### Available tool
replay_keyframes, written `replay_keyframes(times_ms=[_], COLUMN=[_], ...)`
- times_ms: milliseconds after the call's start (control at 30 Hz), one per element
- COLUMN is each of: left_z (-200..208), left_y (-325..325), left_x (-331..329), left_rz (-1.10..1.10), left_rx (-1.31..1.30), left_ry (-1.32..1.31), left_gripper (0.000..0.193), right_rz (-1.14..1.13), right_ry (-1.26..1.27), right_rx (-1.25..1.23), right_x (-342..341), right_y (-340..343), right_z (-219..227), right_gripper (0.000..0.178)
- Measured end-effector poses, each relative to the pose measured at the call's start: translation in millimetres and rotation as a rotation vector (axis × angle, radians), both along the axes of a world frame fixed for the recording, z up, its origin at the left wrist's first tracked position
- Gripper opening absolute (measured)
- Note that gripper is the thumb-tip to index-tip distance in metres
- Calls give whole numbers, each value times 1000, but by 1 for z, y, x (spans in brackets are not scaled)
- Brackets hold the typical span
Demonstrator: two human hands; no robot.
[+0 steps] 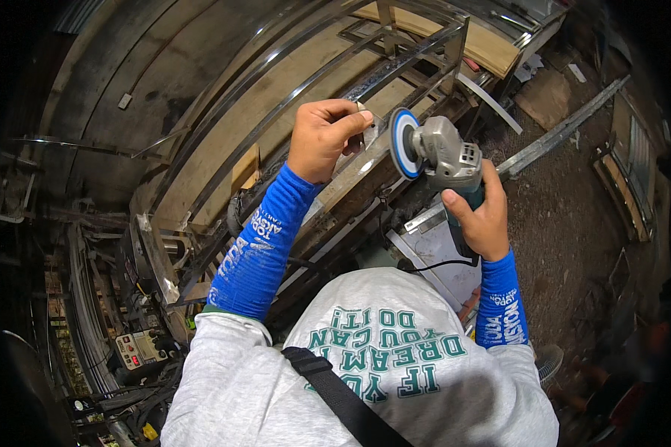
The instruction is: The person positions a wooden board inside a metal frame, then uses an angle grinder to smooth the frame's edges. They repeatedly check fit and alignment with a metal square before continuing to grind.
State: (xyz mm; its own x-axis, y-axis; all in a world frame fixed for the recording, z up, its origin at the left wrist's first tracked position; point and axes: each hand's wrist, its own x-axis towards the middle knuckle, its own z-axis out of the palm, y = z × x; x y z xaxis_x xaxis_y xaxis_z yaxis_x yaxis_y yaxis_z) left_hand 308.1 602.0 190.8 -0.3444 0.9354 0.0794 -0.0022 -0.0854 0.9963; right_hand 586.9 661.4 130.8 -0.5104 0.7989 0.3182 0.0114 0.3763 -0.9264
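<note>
My right hand (487, 221) is wrapped round the body of an angle grinder (452, 155) with a grey metal head and a dark green housing. Its round disc (405, 144), blue and white on the face, stands nearly edge-on toward my left hand. Between thumb and fingers, my left hand (322, 139) pinches a small flat metal plate (370, 135) with a dark hole. A narrow gap shows between plate and disc. Whether the disc is spinning, I cannot tell.
A long metal frame (283, 123) of square tubes stretches behind my left hand, with wooden boards (484, 49) at its far end. A metal bar (563, 128) lies over the dirt floor at right. At lower left sits a machine with a control panel (136, 350). The grinder's black cord (443, 263) trails near my body.
</note>
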Motion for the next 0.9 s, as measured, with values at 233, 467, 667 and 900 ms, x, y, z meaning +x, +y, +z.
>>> replay_keyframes(times_ms=[233, 467, 667, 900], left_z=[5, -6, -11, -5], left_y=[-17, -39, -45, -47], left_x=[2, -19, -34, -33], left_rz=[20, 12, -196, -227], left_rx=[22, 194, 289, 273], left_ry=[-27, -13, 96, 110], left_gripper=[16, 18, 19, 20], right_rz=[25, 101, 250, 320], right_ry=[-74, 117, 118, 74], right_rx=[34, -207, -191, -177], right_x=[-1, 6, 3, -4], right_y=[-12, -27, -21, -20], right_z=[3, -7, 3, 14], right_gripper=[61, 64, 66, 67])
